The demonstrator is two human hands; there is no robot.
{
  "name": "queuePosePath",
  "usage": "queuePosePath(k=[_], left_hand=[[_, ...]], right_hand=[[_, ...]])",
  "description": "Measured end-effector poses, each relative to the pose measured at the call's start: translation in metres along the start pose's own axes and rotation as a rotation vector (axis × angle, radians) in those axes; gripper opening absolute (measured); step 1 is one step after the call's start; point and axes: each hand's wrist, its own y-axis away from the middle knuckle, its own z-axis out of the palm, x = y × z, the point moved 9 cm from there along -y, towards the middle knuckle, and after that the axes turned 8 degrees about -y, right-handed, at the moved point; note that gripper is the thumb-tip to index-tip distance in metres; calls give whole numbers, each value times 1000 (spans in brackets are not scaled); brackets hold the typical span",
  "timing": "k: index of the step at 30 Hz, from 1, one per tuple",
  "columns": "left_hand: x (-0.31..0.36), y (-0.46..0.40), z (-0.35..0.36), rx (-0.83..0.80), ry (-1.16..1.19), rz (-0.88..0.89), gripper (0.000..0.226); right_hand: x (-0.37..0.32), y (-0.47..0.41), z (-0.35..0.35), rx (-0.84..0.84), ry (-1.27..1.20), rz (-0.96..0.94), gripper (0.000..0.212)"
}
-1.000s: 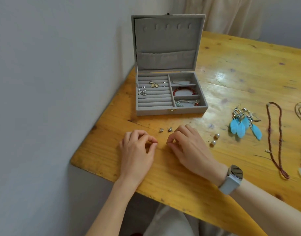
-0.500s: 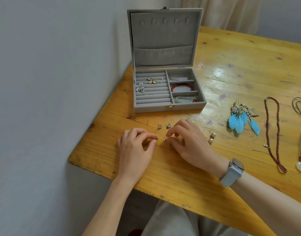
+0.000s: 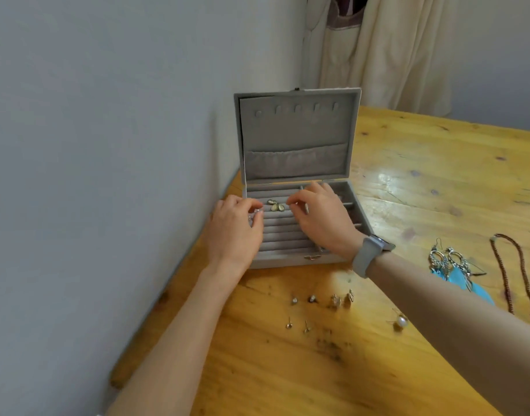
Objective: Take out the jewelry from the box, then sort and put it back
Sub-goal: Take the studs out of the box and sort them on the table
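**Both hands in the jewelry box, lots of stuff on the table**

The grey jewelry box sits open by the wall, lid standing straight up. The lid lining has a row of little hooks and a gathered pocket, nothing hanging that I can see. The left half of the tray is padded ring rolls, and a pair of small gold earrings is tucked in near the back rows. The right half has dividers, but the right hand covers most of it, so I can't tell what's in those sections.

The left hand is over the left edge of the rolls, fingertips pinching a small silvery piece. The right hand, grey watch on the wrist, has curled fingers and looks to be pinching something small at the centre divider; too blurry to say what.

On the wooden table in front of the box: four little silver studs in a row, two tiny post studs nearer me, and a pearl earring off to the right. Further right are blue feather earrings and a dark red bead necklace, partly hidden by the right forearm.
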Motion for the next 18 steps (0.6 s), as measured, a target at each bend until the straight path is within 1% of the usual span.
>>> queuePosePath(k=[2, 4, 7, 9, 11, 15, 18], left_hand=[[-2, -19, 10, -27, -95, 34, 24], [-2, -29, 15, -37, -166, 69, 25], [5, -35, 19, -18, -271, 144, 29], [10, -38, 21, -14, -317, 183, 30], [14, -40, 23, -18, -342, 201, 30], [20, -43, 26, -42, -415, 225, 28], [22, -44, 27, -58, -425, 254, 27]], right_hand=[[3, -15, 12, -45, 54, 30, 26], [2, -22, 20, -73, 123, 18, 28], [-3, -26, 21, -50, 206, -43, 27], [-3, -26, 20, -42, 220, -49, 25], [0, -27, 18, -21, 171, -5, 22], [9, -27, -3, 82, -53, 89, 16], [12, -18, -17, 97, -209, 115, 10]])
